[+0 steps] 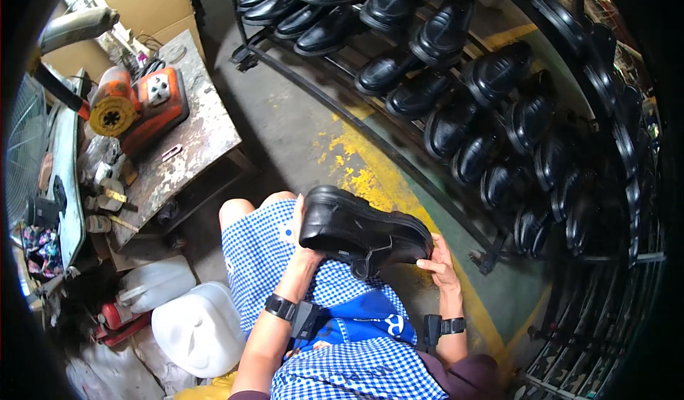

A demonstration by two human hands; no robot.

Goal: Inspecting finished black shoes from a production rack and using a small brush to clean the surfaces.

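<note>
Stained work surface (192, 143) at upper left carried an orange power tool (146, 108). Centre frame: black leather shoe (363, 230) held over the lap, looking finished. Left hand (305, 247) was closed on its heel; right hand (436, 261) was clamped under the toe. Racked shoes (456, 115) filled the upper right.

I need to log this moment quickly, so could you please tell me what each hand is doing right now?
Left hand: closed on the heel end of the black shoe.
Right hand: fingers on the same shoe's toe end, steadying it.
</note>
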